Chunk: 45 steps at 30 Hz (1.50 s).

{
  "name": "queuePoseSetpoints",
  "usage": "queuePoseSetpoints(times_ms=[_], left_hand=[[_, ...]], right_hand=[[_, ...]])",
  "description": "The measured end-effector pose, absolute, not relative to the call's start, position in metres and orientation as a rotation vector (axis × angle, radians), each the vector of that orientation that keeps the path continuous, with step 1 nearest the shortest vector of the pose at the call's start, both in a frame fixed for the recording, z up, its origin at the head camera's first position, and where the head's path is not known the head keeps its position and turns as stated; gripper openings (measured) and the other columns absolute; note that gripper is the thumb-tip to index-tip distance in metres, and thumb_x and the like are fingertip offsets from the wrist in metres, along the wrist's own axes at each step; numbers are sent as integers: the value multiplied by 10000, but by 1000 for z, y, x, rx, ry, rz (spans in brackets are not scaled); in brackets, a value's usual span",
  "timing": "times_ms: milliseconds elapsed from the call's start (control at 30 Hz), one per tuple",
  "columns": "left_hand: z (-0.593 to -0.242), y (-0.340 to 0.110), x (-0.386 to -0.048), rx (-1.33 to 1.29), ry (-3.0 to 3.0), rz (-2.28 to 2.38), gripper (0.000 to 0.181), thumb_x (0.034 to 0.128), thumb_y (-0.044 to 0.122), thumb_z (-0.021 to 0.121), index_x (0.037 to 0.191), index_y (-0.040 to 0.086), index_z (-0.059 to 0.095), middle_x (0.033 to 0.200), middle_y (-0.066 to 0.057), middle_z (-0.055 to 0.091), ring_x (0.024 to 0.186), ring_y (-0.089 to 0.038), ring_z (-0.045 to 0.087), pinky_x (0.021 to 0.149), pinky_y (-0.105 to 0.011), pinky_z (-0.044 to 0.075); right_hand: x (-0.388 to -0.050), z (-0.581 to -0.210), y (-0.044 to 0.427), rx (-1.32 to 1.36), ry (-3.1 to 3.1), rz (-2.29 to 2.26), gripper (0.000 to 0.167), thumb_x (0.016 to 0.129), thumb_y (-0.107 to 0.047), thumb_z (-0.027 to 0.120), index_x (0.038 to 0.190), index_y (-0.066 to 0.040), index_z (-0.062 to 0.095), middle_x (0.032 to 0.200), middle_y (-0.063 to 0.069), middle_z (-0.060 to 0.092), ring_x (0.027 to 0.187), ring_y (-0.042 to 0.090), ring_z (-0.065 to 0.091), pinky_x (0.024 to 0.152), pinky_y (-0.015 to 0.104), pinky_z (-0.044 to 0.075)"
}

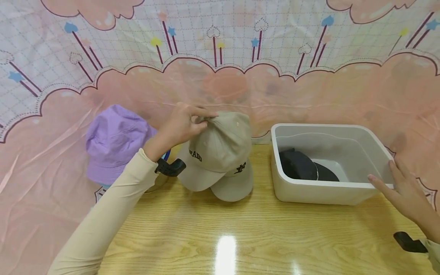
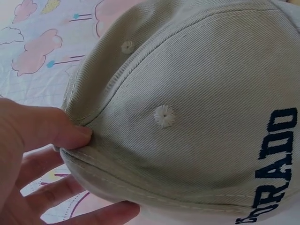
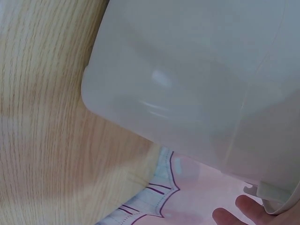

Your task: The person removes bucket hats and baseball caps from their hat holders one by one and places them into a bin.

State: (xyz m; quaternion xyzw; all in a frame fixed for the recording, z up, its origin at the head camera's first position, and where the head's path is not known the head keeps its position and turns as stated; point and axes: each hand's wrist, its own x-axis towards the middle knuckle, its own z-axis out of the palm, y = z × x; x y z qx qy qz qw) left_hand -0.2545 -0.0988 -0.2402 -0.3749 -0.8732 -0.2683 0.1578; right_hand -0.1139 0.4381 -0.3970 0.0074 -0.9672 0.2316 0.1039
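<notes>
My left hand [image 1: 180,124] pinches the crown of a beige baseball cap [image 1: 223,143] with dark lettering, its brim tilted down toward the front. In the left wrist view the thumb presses into the cloth, and the letters "RADO" can be read. Under and behind that cap shows a second beige cap [image 1: 237,188] with a small dark emblem. At the right, my right hand [image 1: 407,194] touches the right rim of a white plastic bin [image 1: 330,194], fingers fairly straight. A black cap [image 1: 299,165] lies inside the bin at its left. The right wrist view shows mostly the bin's outer wall [image 3: 178,84].
A purple bucket-style hat [image 1: 115,143] sits left of the beige caps, partly behind my left forearm; something blue-rimmed shows beside it. Under everything is a wooden table [image 1: 178,233]. A pink and white patterned cloth [image 1: 220,88] hangs along the back.
</notes>
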Motion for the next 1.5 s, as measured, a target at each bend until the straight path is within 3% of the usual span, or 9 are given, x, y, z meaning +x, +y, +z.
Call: queuePoseSetpoints(times_ms=[200,533,700,900,1033,1333,1500], left_hand=[[-233,-103,-254,-1106,-2529,-764,288,824,-5,630,1072,98,732,1039,-101,697,524,-152,369,497,-273,313],[-218,-106,-252,-1147,-2513,-744,302,843,-6,599,1095,103,724,1027,-79,700,498,-134,357,473,-244,304],[-209,-105,-251,-1167,-2524,-764,293,858,-10,609,1112,92,714,1044,-84,691,687,-146,530,547,-258,359],[-199,-103,-253,-1225,-2485,-812,270,855,-68,595,1075,29,718,1029,-141,690,957,-231,625,805,-357,476],[-190,-101,-252,-1257,-2442,-793,260,838,-102,611,1051,1,720,988,-160,694,952,-268,629,857,-408,479],[-171,-89,-250,-1259,-2364,-626,318,797,-149,595,1003,40,747,952,-98,711,891,-218,640,736,-356,499],[-160,-78,-247,-1265,-2367,-578,351,803,-142,586,1031,72,745,957,-69,711,919,-200,634,786,-348,497]], right_hand=[[-114,-396,438,22,-2854,682,834,955,-317,510,1465,61,-31,1520,247,-147,1291,614,3,956,737,7],[-114,-396,438,-20,-2879,678,844,959,-344,497,1467,35,-59,1518,246,-164,1288,619,-5,940,750,0],[-114,-397,438,-23,-2889,675,851,960,-349,497,1465,36,-69,1516,236,-179,1284,619,-21,932,754,1],[-115,-396,440,1,-2874,676,844,958,-342,502,1463,52,-48,1515,247,-162,1298,601,-28,957,736,2],[-116,-396,441,5,-2866,678,841,957,-337,505,1465,52,-42,1515,255,-151,1300,599,-25,967,729,-4],[-115,-395,439,0,-2881,683,855,955,-344,505,1461,50,-60,1516,237,-179,1301,594,-70,942,743,-39],[-115,-395,439,6,-2876,697,854,955,-337,507,1459,59,-58,1512,254,-172,1297,601,-62,942,742,-35]])
